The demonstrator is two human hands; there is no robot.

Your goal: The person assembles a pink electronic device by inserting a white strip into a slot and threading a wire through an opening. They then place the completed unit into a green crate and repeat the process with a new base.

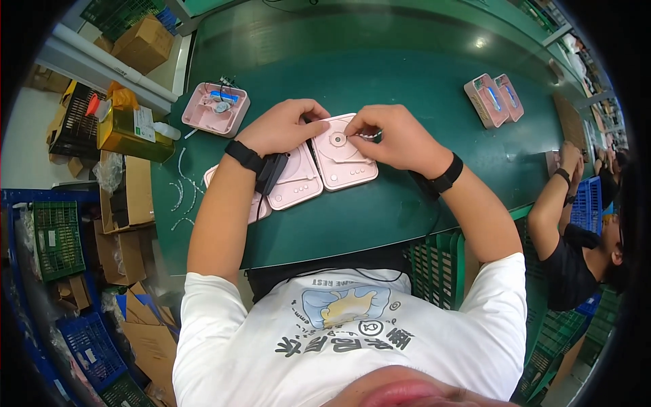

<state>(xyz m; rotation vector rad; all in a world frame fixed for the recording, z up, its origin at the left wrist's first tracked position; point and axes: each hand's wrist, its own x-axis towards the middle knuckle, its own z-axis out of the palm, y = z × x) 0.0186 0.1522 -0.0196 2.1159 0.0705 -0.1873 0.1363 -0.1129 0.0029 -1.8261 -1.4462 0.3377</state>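
A pink disc-player casing point(339, 178) lies on the green table in front of me, with a shallow round recess and a small hub in its upper part. My left hand point(281, 127) is closed at its upper left corner, thumb and forefinger on the edge. Over the right side of the recess, my right hand point(397, 138) pinches its fingertips together near the hub; whatever they hold is hidden. A second pink casing point(296, 192) rests against the first on the left. Another pink casing point(211, 175) is partly covered by my left forearm and a black device point(272, 173) at my wrist.
An open pink box point(215, 112) with wires and a blue part stands back left. Two narrow pink housings point(494, 100) sit back right. Clear curled strips point(180, 193) lie on the left. A yellow can point(132, 132) stands at the left edge; a co-worker's arm point(559, 186) is at right.
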